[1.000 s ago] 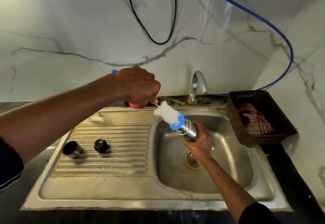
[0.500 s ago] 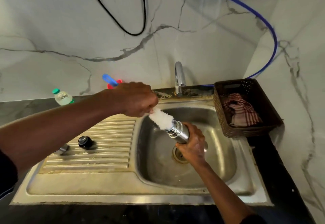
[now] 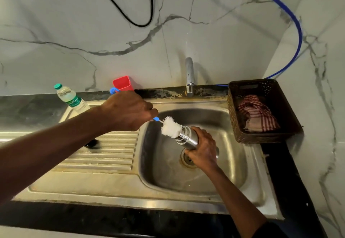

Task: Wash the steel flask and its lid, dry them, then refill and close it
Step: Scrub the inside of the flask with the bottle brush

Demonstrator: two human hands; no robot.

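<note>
Flask [image 3: 187,138] is over the sink [image 3: 233,172] basin, tilted, mouth up-left, above the drain. My right hand [image 3: 202,149] is wrapped round its lower body. The brush [image 3: 170,127] has its white bristles half in the mouth. My left hand [image 3: 128,110] is curled tight on the blue handle, and the handle end sticks out behind the knuckles.

Change: a second ago the blue tip and the full white head were outside the mouth. Now the tip is inside and only part of the white shows, so the brush has gone in. I judge this as an inside scrub mid-stroke, early in the wash stage. Rinse, lid, dry and refill are all still to do.

The lid [image 3: 91,143] is a dark piece on the drainboard, mostly hidden by my left arm. The tap [image 3: 189,75] shows no running water that I can see. A basket [image 3: 261,137] to the right holds a checked cloth [image 3: 257,112], likely for drying. A bottle [image 3: 71,98] and a red holder [image 3: 122,83] stand at the back by the desk [image 3: 28,105].

Writing: the bottle has a green label with text too small to read. No brand is visible on the flask.
</note>
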